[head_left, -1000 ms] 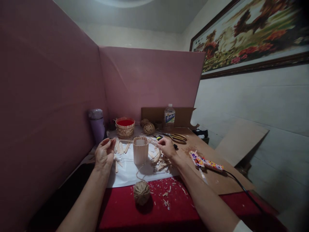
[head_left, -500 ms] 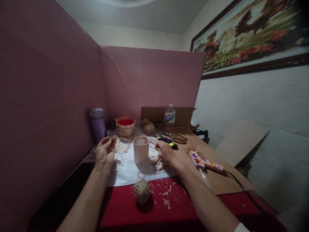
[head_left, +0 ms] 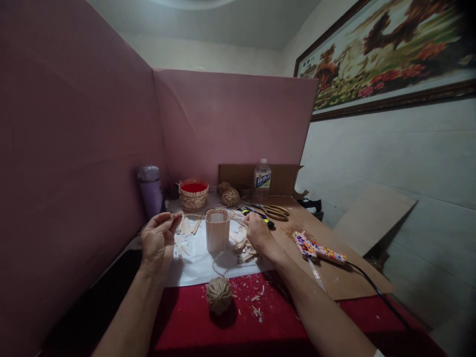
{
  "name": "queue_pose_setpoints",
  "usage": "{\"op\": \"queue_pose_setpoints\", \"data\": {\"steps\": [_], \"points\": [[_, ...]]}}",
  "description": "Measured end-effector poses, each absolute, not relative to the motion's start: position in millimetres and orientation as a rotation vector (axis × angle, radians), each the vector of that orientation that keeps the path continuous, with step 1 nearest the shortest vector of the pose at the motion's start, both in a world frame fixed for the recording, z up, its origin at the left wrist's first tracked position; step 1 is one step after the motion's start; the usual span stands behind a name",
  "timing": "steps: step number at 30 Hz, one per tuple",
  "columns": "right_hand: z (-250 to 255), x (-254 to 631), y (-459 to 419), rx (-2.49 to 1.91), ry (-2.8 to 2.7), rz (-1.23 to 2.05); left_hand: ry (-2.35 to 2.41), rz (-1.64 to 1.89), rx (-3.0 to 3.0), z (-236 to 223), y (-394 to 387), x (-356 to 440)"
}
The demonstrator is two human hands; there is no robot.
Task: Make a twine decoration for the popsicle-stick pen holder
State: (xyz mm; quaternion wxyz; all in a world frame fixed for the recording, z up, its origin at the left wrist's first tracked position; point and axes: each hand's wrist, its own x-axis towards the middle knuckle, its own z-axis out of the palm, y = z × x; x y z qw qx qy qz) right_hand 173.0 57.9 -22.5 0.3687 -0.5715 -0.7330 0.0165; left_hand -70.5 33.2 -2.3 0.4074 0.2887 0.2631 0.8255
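Note:
A small cup made of wooden craft sticks (head_left: pixel 217 229) stands upright on white paper (head_left: pixel 197 263) between my hands. My left hand (head_left: pixel 158 240) is raised to its left, fingers pinched on a thin strand of jute twine that runs toward the cup. My right hand (head_left: pixel 258 234) rests to the cup's right over a pile of stick offcuts (head_left: pixel 246 253), fingers closed on the other end of the twine. A ball of jute twine (head_left: pixel 218 294) lies on the red cloth in front, its strand leading up to the cup.
A patterned glue gun (head_left: pixel 316 250) with a black cord lies on brown cardboard at right. Scissors (head_left: pixel 273 212), a yellow-black cutter (head_left: pixel 256 214), a second twine ball (head_left: pixel 229 196), a red-filled stick basket (head_left: pixel 193 194), a water bottle (head_left: pixel 262 175) and a purple flask (head_left: pixel 150 190) stand behind. Pink boards enclose left and back.
My left hand drew slightly left and toward me with the twine pinched. My right hand dipped to the offcut pile, then lifted back beside the cup.

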Motion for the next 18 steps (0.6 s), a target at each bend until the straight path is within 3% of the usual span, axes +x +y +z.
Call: {"op": "queue_pose_setpoints", "data": {"steps": [6,18], "points": [[-10.3,165.0,49.1,-1.293,-1.858,0.353,0.815,2.036,0.923,0.3,13.1,-50.1],[-16.4,145.4,35.4,-1.127,-1.936,0.432,0.954,1.533,1.71,-25.1,2.8,-6.6]]}}
